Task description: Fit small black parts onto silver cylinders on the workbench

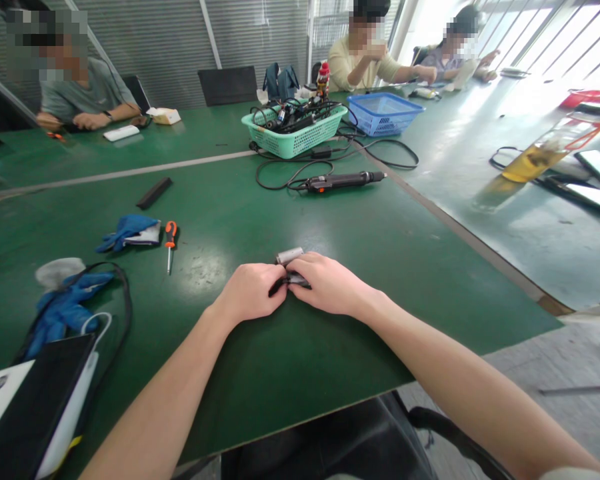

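Observation:
Both of my hands meet over the green table (pixel 360 347), fingers closed around a small dark part with a silvery piece (pixel 298 280). My left hand (pixel 254 291) grips its black left end. From the other side, my right hand (pixel 327 283) wraps over the silvery piece, and its fingers hide most of the part. What kind of part this is I cannot make out. Just beyond my fingertips lies a silver cylinder (pixel 289 255), touching or very close to my hands. Left of them, an orange-handled screwdriver (pixel 171 235) rests on the table.
Beyond my hands lie a black electric screwdriver (pixel 343 181), a green basket (pixel 295 141) of cabled tools and a blue basket (pixel 385 113). Blue gloves (pixel 130 230), a black bar (pixel 154 193) and a phone (pixel 40 400) are leftward. A bottle (pixel 535 157) stands right. Several people sit opposite.

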Demonstrator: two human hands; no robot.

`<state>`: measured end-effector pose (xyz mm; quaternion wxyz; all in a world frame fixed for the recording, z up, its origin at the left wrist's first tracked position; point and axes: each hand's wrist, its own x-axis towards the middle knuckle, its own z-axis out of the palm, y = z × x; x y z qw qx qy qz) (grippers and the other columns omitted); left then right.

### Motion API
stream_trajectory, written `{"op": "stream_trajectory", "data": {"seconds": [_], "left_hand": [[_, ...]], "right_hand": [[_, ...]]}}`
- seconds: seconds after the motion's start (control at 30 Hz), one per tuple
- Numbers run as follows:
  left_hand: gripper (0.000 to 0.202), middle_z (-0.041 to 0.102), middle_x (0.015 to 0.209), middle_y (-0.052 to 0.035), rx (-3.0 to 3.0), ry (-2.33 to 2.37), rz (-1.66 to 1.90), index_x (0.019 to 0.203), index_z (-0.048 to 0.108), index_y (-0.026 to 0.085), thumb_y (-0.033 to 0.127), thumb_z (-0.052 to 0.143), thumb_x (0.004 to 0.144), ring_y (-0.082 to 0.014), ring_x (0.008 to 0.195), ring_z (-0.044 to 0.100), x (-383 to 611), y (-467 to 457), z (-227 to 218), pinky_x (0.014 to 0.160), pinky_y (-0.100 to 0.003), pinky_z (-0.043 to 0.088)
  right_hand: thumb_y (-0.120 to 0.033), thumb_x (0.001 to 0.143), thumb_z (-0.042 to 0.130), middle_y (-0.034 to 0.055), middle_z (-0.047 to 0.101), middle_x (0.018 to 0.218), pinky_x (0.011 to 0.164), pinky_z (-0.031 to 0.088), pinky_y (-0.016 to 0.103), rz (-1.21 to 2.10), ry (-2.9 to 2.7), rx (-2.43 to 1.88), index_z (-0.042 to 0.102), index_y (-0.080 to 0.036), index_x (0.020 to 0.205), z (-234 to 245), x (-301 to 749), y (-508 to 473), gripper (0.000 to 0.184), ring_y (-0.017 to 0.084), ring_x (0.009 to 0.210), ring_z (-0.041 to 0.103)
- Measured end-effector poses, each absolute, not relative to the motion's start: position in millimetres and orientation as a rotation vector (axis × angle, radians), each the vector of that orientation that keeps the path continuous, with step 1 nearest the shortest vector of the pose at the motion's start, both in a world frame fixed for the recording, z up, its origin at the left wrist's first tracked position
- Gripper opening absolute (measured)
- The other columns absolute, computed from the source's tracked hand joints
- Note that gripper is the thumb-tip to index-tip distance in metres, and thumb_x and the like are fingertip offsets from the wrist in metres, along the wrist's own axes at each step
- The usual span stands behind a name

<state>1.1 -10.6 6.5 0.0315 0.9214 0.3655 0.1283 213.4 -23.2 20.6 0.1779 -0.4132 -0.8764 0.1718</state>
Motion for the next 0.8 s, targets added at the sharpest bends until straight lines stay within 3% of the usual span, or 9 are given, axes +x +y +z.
{"op": "stream_trajectory", "data": {"seconds": [0.8], "left_hand": [[0.010, 0.067, 0.078, -0.0019, 2.830, 1.120, 0.415, 0.080, 0.060, 0.020, 0.023, 0.054, 0.088, -0.0163, 0.066, 0.060, 1.7, -10.6, 6.2, 0.060, -0.030, 0.040]], "right_hand": [[-0.022, 0.092, 0.059, 0.0116, 0.068, 0.110, 0.088, 0.046, 0.035, 0.501, -2.472, -1.176, 0.063, -0.016, 0.105, 20.9, 212.4, -24.0, 0.015, 0.024, 0.103, 0.061]]}}
